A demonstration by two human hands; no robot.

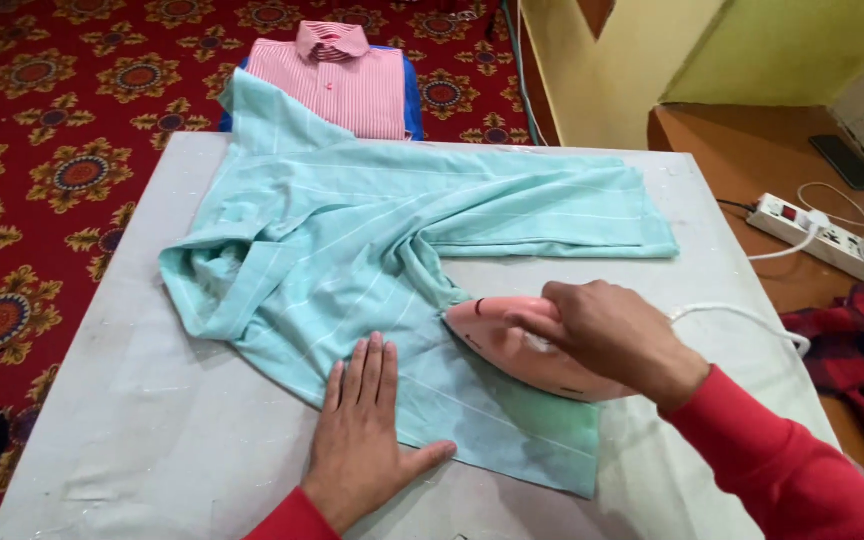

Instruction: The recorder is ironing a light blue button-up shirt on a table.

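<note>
Fingers [562, 310] of right hand [607, 335] grip pink iron [512, 350] | left hand [362, 430] flat, open on mint shirt [372, 240] just left of iron | iron nose points left toward folds

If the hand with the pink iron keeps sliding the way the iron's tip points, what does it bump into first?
The right hand holds the pink iron, whose tip points left. Straight ahead lies the bunched-up fold of the light green shirt, so the iron would probably meet that first. The left hand rests nearer the person, seemingly out of that line.
</note>
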